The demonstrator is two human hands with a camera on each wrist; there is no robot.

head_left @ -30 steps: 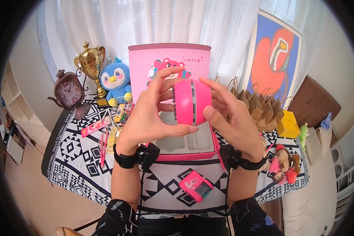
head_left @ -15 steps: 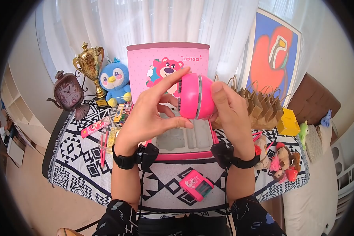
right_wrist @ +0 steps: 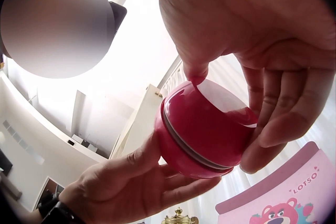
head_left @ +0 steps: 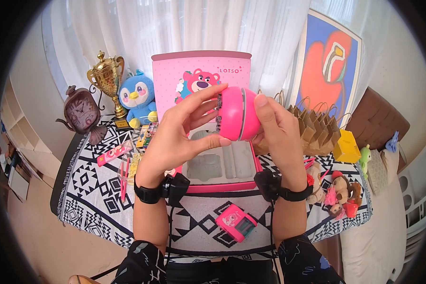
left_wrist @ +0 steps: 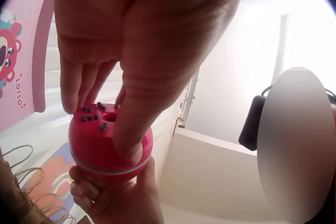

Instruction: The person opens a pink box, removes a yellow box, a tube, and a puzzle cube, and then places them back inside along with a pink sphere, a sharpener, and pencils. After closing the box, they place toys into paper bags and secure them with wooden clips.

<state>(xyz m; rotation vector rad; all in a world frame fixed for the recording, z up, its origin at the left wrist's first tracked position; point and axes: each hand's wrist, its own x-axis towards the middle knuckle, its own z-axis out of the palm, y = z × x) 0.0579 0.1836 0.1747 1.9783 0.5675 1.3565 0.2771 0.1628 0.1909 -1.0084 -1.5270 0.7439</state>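
Observation:
A round pink object (head_left: 233, 113) with a grey band around its middle is held up in front of the pink box. The left hand (head_left: 182, 125) grips its left side between thumb and fingers. On the right, the right hand (head_left: 281, 132) holds it with the thumb on its surface and the fingers curled behind. Several dark bristly tufts and a round hole show on one end of the pink object (left_wrist: 102, 145) in the left wrist view. Its opposite end looks white in the right wrist view, beside the right hand (right_wrist: 252, 40).
Behind the hands stands an open pink box (head_left: 222, 185) with a moulded tray. A small pink case (head_left: 232, 220) lies on the patterned cloth (head_left: 189, 236). A trophy (head_left: 107, 80), blue plush (head_left: 137, 97) and clock (head_left: 82, 111) stand left; paper bags (head_left: 312, 128) and small dolls (head_left: 338, 194) are right.
Both hands have raised the pink object slightly and shifted it right. The right hand has turned, its thumb moving up to the object's upper right side.

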